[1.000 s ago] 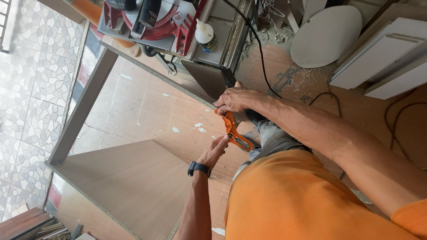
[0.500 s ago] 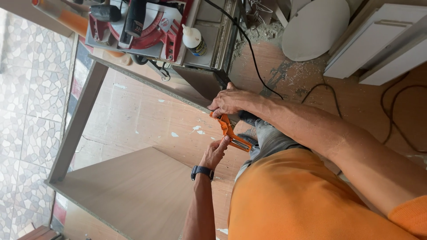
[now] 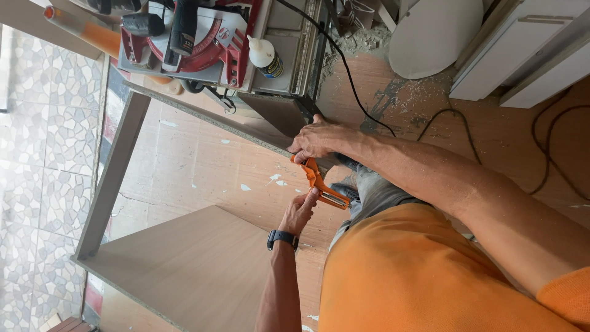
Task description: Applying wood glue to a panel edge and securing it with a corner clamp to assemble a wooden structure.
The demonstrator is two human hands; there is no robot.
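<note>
Spanning the left and middle of the scene, a large wooden panel frame (image 3: 184, 276) stood open over the dusty wooden floor (image 3: 203, 166), with a red mitre saw (image 3: 190, 37) and a white glue bottle (image 3: 265, 56) on the bench at the far side. Where the frame's far board (image 3: 215, 120) ended, an orange corner clamp (image 3: 319, 183) sat between both hands, its long axis slanting from the far board down toward the person's orange shirt (image 3: 424, 276).

One hand (image 3: 318, 140) lay just above the clamp's far end, fingers curled together and pressing on the board's end; I could not tell whether it gripped the clamp itself. The other hand (image 3: 299, 212), wearing a black wristwatch (image 3: 283, 239), came up from below, forearm nearly upright, its fingertips pinched onto the clamp's middle. Both hands were equally close to the clamp.
</note>
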